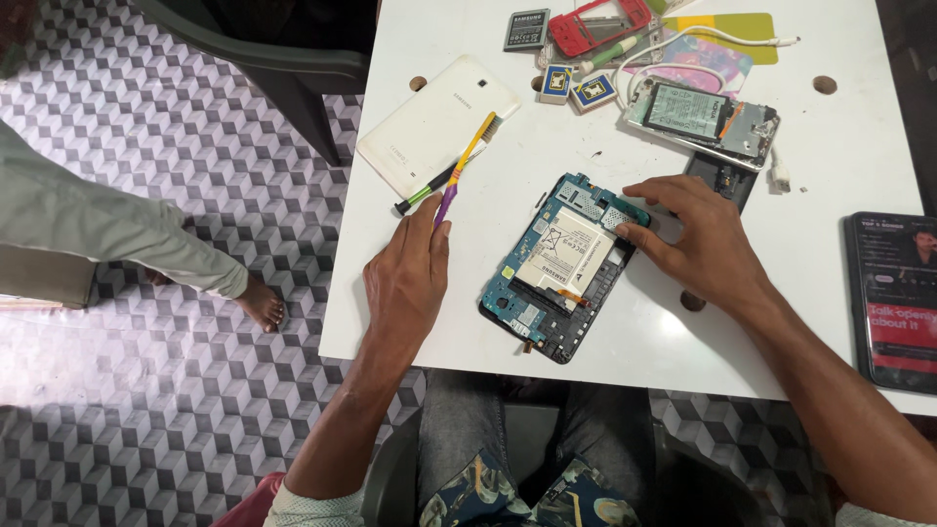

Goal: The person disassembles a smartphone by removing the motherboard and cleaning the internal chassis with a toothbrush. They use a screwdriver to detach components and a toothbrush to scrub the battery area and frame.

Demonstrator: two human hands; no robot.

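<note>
An opened tablet (558,265), its back off and its blue circuit board and pale battery bared, lies tilted near the front edge of the white worktop (605,337), about midway along it. The right hand (695,242) rests on the tablet's upper right corner, fingers spread and pressing flat, its grip loose and closed around nothing. The left hand (408,278) lies near the worktop's left edge, its fingertips pinching the purple end of a yellow-and-purple toothbrush (463,168), whose bristles rest against the white back cover (436,122) toward the far left corner. A green-tipped black tool (426,189) lies beside the brush. Another opened device (701,115) sits further back, and a lit phone (894,298) lies at the right edge.
</note>
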